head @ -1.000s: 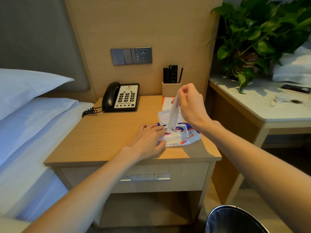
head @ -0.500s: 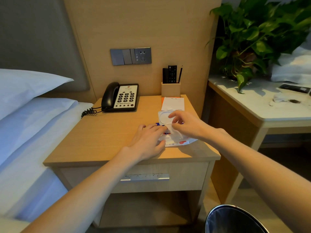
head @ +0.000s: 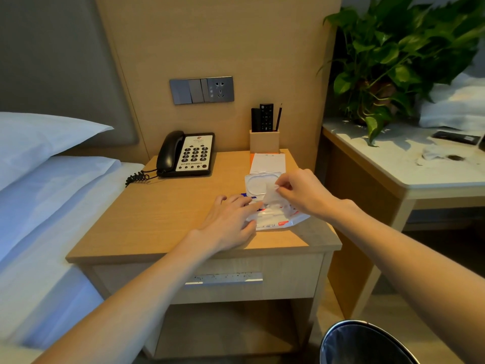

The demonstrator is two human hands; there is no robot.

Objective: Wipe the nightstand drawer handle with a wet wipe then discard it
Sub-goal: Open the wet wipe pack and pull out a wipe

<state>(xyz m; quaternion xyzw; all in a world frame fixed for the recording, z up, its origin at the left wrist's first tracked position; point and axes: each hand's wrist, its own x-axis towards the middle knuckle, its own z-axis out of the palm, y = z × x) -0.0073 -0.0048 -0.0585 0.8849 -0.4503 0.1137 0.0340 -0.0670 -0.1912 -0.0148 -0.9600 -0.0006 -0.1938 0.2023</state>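
A pack of wet wipes lies on the wooden nightstand, its white lid flipped open. My left hand rests flat on the pack's left end and holds it down. My right hand pinches a white wet wipe just above the pack's opening. The wipe is crumpled and its lower part still touches the pack. The silver drawer handle runs across the drawer front below, with dark specks on it.
A black phone, a notepad and a wooden holder with remotes stand at the nightstand's back. The bed is at left. A desk with a plant is at right. A bin stands on the floor, bottom right.
My right hand, which had pulled a wipe high out of the pack, came back down to the pack's opening and now pinches the wipe low. My left hand stayed put.
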